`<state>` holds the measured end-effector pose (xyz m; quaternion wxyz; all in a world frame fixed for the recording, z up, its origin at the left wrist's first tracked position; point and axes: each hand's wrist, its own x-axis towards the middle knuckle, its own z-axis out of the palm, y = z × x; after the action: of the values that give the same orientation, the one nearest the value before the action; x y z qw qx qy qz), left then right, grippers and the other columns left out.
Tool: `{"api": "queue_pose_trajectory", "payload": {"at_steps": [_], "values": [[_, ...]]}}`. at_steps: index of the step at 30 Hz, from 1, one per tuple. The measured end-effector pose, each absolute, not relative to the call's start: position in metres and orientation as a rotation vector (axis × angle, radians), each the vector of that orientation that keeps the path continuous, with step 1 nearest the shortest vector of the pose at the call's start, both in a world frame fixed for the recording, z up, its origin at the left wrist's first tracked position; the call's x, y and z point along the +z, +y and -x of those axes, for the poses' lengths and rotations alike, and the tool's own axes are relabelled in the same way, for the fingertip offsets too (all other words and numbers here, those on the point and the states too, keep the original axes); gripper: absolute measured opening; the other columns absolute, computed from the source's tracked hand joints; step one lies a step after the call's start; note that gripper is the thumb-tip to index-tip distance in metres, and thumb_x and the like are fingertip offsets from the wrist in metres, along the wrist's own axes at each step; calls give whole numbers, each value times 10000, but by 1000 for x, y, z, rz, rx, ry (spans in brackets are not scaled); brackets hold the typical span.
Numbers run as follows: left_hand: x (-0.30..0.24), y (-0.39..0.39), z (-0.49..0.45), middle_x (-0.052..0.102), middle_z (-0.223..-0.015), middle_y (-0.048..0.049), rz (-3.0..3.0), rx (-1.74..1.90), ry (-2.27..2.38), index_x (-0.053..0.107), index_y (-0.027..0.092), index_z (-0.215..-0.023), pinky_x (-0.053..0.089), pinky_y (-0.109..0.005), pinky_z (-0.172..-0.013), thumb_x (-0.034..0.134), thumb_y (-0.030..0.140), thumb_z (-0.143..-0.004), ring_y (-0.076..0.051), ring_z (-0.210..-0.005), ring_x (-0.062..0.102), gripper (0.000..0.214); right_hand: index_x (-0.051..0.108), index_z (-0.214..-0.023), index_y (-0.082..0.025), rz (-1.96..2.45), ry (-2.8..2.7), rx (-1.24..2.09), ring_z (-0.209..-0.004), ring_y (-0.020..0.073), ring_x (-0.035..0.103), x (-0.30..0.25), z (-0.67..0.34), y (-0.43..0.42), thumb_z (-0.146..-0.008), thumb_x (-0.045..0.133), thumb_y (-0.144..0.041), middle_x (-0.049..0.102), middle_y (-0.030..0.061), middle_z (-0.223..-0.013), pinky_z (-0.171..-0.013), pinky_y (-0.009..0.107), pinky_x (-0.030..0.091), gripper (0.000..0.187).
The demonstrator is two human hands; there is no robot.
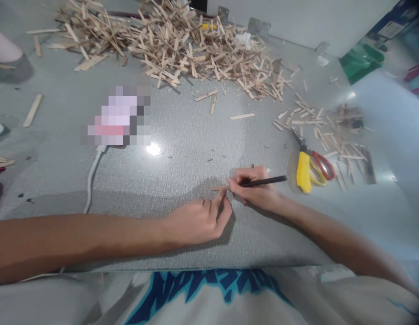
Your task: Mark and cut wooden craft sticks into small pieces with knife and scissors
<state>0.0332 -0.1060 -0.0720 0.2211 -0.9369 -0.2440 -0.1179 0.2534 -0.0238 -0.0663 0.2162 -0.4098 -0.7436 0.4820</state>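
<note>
Craft stick (pixel 216 188) of flat tan wood jutted left from the index fingertip of the left hand (pixel 201 219), long axis sideways, pinch or press impossible to tell, while the right hand (pixel 255 189), just right of the stick, pinched a slim black pen (pixel 270 181).

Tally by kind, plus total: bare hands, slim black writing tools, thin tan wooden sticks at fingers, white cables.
Bare hands (left hand, right hand): 2
Slim black writing tool: 1
Thin tan wooden stick: 1
White cable: 1
Total: 5
</note>
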Motion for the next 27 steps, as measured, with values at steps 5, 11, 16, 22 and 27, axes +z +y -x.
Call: {"api": "queue_pose_trajectory", "payload": {"at_steps": [5, 11, 16, 22, 27], "values": [[-72, -106, -34, 758, -1186, -354, 2585, -328, -683, 718, -33, -1160, 557, -278, -470, 514, 25, -959, -199, -541, 735, 292, 395, -619, -232, 1135, -2132, 1250, -405, 86, 467, -66, -254, -22, -1001, 668, -303, 465, -61, -461, -416, 243, 285, 475], [-69, -106, -34, 752, -1195, -352, 2581, -312, -680, 721, -21, -1151, 551, -279, -470, 510, 26, -941, -196, -526, 724, 302, 537, -705, -231, 1166, -1884, 1495, -365, 96, 470, -64, -254, -24, -1001, 726, -436, 563, -54, -502, -358, 239, 319, 406], [-69, -105, -33, 747, -1199, -366, 2582, -278, -672, 711, -30, -1169, 546, -291, -464, 502, 14, -938, -193, -496, 700, 314, 716, -1001, -233, 1201, -1867, 1033, -584, 148, 637, -49, -263, -13, -978, 787, -435, 732, 17, -807, -541, 279, 534, 215], [-76, -105, -33, 740, -1208, -393, 2612, -317, -676, 698, -44, -1176, 566, -324, -473, 558, 32, -924, -223, -512, 713, 298, 671, -1468, -269, 1378, -2062, 422, -881, 237, 774, -40, -284, 15, -1015, 627, -191, 807, 94, -1239, -818, 370, 624, 462], [-67, -102, -26, 786, -1219, -293, 2702, -309, -760, 697, 1, -1209, 651, -344, -604, 597, -40, -847, -270, -737, 806, 377, 744, -1397, -208, 1490, -2271, 302, -1006, 285, 802, -35, -303, 25, -996, 576, -87, 841, 115, -1165, -1003, 433, 587, 452]]}}
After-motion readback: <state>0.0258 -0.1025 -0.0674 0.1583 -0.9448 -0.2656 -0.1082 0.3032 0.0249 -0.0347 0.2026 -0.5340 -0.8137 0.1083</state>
